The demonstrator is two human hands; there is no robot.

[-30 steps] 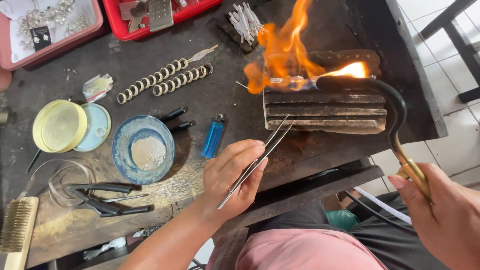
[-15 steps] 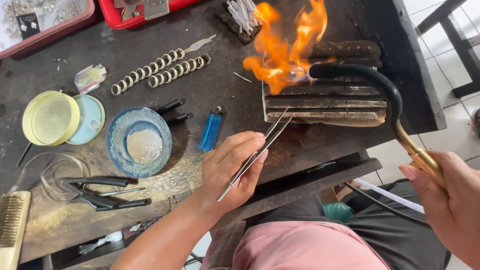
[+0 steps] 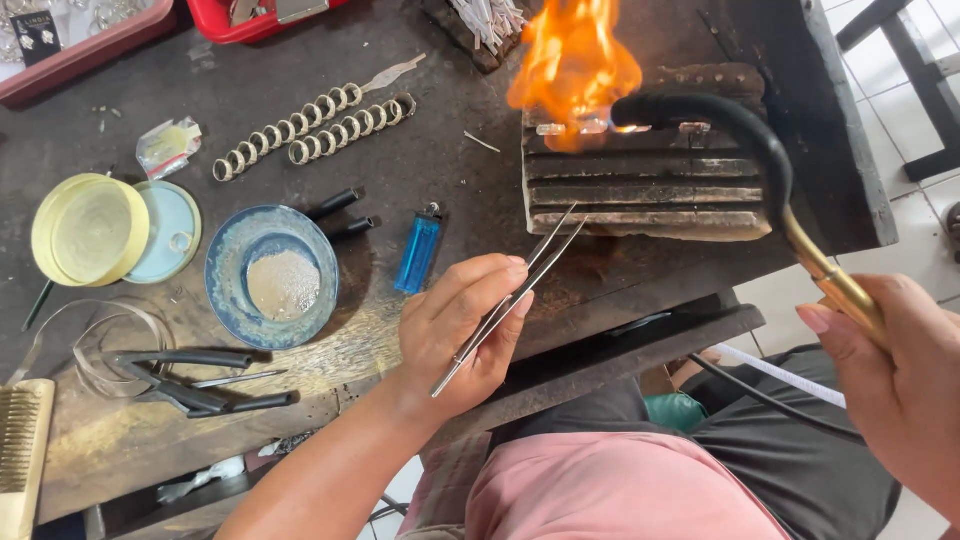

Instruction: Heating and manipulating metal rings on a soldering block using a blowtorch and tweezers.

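My left hand [image 3: 462,335] grips thin metal tweezers [image 3: 520,285], their tips resting just over the near edge of a charred grooved soldering block [image 3: 650,190]. My right hand [image 3: 900,385] holds the brass handle of a torch [image 3: 760,170] whose black curved nozzle points left over the block. A large orange flame [image 3: 575,65] plays on several small metal pieces [image 3: 590,127] lined up on the block's far groove.
On the dark bench lie a blue lighter [image 3: 420,250], a blue bowl of grey powder [image 3: 272,275], two rows of metal rings [image 3: 315,130], a yellow lid and pale dish [image 3: 105,230], black pliers [image 3: 185,380], coiled wire [image 3: 120,335], a brush [image 3: 22,450] and red trays [image 3: 250,20].
The flame has shifted left and risen higher over the block. The torch nozzle swung a little leftward. My left hand keeps the tweezers in nearly the same place.
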